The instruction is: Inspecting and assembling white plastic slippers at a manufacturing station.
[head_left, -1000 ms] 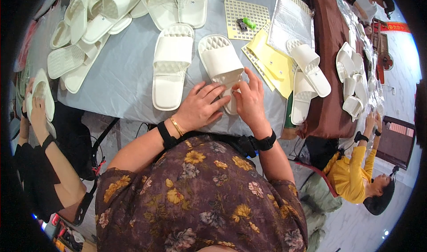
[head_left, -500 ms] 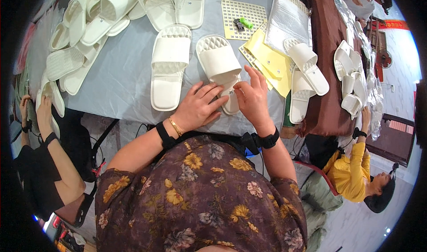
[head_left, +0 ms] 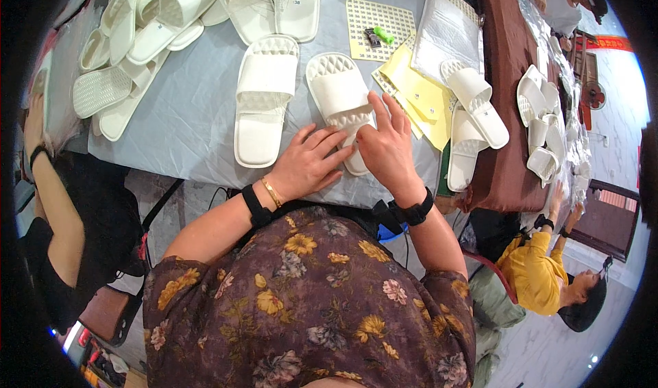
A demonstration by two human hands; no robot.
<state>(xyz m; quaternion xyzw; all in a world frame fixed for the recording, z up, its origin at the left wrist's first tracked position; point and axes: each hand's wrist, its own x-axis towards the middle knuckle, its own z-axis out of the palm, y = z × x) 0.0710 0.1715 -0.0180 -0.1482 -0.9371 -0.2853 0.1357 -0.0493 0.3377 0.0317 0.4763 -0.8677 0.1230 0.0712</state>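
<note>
Shifted since half a second ago: right hand (head_left: 388, 152), fingertips now closer in to the strap of the slipper (head_left: 339, 93); left co-worker's hand (head_left: 33, 122), now farther up toward the rim. Nearest: floral shirt (head_left: 308, 299). Left hand (head_left: 305, 165): palm down, fingers spread, tips at the slipper's heel half. Right hand: some fingers extended beside strap, others curled over the heel half; can't tell if pinching anything. Slipper: on grey table cover (head_left: 185, 128), toe away, just right of matching slipper (head_left: 258, 138). Farther right: crossed slipper pair (head_left: 486, 124), yellow sheets (head_left: 418, 100), silver bag (head_left: 445, 28). Far left: slipper heap (head_left: 164, 28).
</note>
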